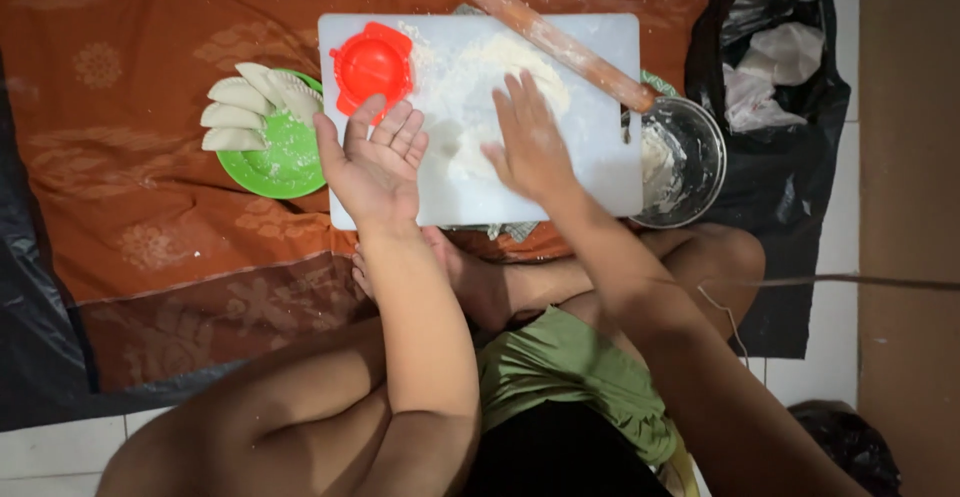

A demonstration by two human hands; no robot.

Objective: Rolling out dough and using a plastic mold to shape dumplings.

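1. The person is sitting cross-legged on the floor, working over a white cutting board (600,172) that is lying on an orange patterned cloth (150,87).
2. The right hand (530,142) is pressing flat, palm down and fingers spread, on a pale sheet of dough (480,82) near the middle of the board; it is gripping nothing.
3. The left hand (378,162) is hovering palm up and empty over the board's left edge, its fingertips just beside a red round dumpling mould (373,65) sitting at the board's far left corner.
4. The two hands are apart, neither one clamped on anything.
5. A wooden rolling pin (560,42) is lying slantwise across the board's far right corner, one end reaching a metal bowl (705,172) of leftover dough just off the right edge.
6. A green plate (285,162), just off the left edge, is carrying several folded dumplings (240,112) on a dusting of flour.
7. Judging by this, the step in hand is flattening or smoothing the floured dough, with shaping in the mould not yet begun.
8. The next move is likely calling for lifting a piece of dough without tearing it and laying it squarely in the opened mould, the free left hand being well placed to steady it.
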